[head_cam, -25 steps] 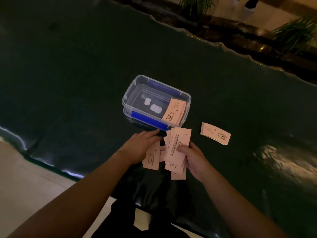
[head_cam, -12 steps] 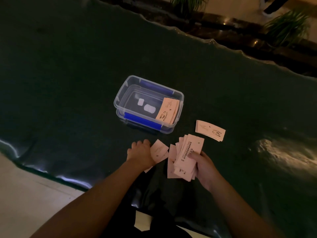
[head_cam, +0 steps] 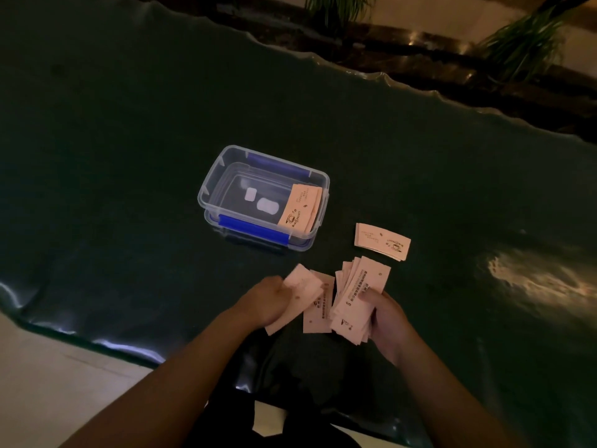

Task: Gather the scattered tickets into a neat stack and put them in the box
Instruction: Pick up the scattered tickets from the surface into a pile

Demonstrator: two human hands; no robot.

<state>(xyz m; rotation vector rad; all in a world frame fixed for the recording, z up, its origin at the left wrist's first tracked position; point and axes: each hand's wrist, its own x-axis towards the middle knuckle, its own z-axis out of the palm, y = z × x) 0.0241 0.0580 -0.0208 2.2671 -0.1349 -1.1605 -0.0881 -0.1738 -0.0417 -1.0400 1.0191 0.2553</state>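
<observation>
A clear plastic box (head_cam: 206, 192) with blue clips stands on the dark table, with a small stack of pink tickets (head_cam: 299, 206) leaning inside its right end. My right hand (head_cam: 386, 313) grips a fanned bundle of pink tickets (head_cam: 357, 295) near the table's front edge. My left hand (head_cam: 266, 300) holds a few loose tickets (head_cam: 302, 287) just left of that bundle. One ticket (head_cam: 318, 313) lies flat between my hands. A separate small stack of tickets (head_cam: 382, 241) lies on the table right of the box.
The dark green table (head_cam: 129, 124) has a wavy far edge and a shiny patch at the right (head_cam: 533, 282). Potted plants (head_cam: 523, 43) stand beyond it. Pale floor (head_cam: 48, 383) shows at the lower left.
My left hand has lifted loose tickets off the table and turned them towards the bundle. My right hand's bundle has tilted and stayed in about the same place.
</observation>
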